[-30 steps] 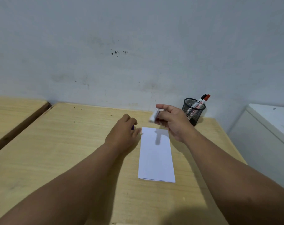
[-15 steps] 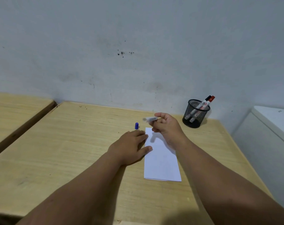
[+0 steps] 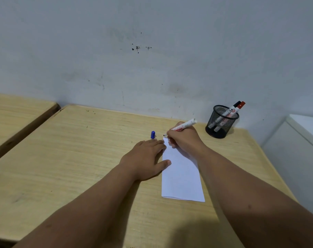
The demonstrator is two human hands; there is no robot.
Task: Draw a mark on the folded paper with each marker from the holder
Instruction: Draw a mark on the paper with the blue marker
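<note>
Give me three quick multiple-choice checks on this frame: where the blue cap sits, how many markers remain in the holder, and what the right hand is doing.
1. The blue cap stands:
A. in the holder
B. on the desk just beyond the left hand's fingertips
C. on the paper

2. Markers in the mesh holder:
A. none
B. two
C. five

3. The right hand:
A. lies flat and empty
B. reaches into the holder
C. holds an uncapped marker

Key: 1 B, it stands on bare desk past the left hand. 2 B, one black and one red cap show. 3 C, its tip is near the folded paper's far corner.
</note>
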